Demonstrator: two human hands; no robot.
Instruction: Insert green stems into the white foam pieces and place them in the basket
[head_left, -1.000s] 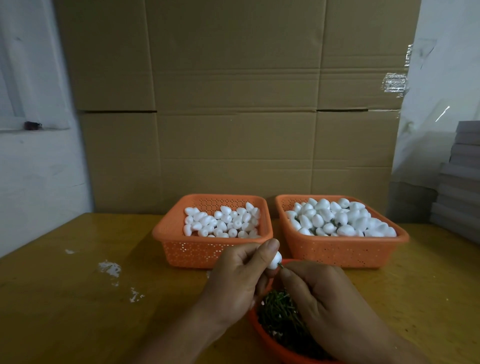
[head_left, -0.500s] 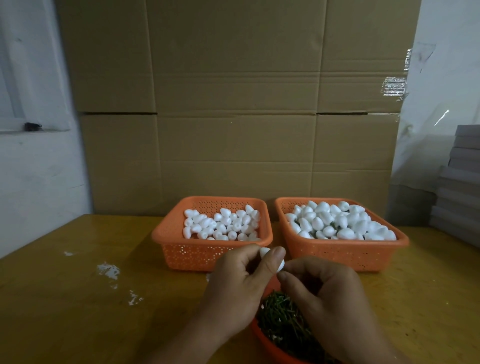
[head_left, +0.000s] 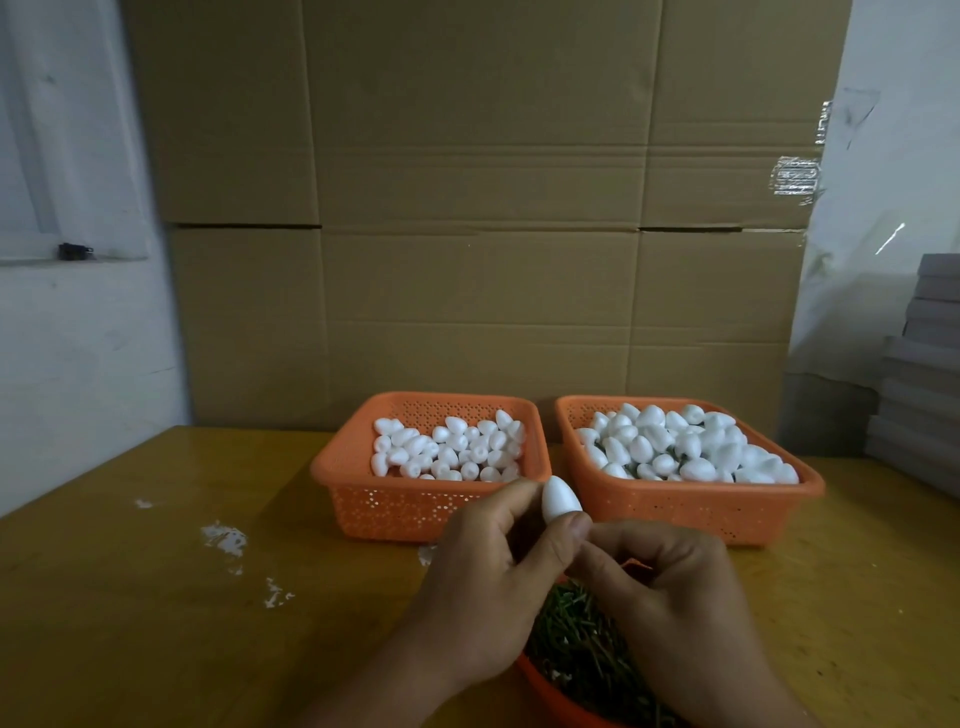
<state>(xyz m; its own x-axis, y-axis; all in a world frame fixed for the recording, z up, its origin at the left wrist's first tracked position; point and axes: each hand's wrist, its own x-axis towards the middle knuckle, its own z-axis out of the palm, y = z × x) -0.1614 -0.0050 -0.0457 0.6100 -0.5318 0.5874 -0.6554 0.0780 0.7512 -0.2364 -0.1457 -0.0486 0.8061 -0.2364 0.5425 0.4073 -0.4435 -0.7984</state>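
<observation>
My left hand (head_left: 491, 587) pinches a white egg-shaped foam piece (head_left: 558, 499) between thumb and fingers, its pointed end up. My right hand (head_left: 670, 608) is curled just below and right of it, fingertips meeting my left thumb; any stem it pinches is hidden. Under both hands sits an orange bowl (head_left: 545, 686) full of green stems (head_left: 576, 639). Behind stand two orange baskets: the left basket (head_left: 415, 504) holds several plain foam pieces, the right basket (head_left: 691, 512) is heaped with foam pieces and green stems show between them.
The baskets sit on a yellow wooden table (head_left: 156, 597) with white foam crumbs (head_left: 223, 538) on its left part. A wall of cardboard boxes (head_left: 478, 234) rises right behind the baskets. Grey stacked sheets (head_left: 919, 374) stand at the right edge.
The foam piece has turned upright and risen clear of my left fingers. My right hand has closed up against my left thumb below the piece.
</observation>
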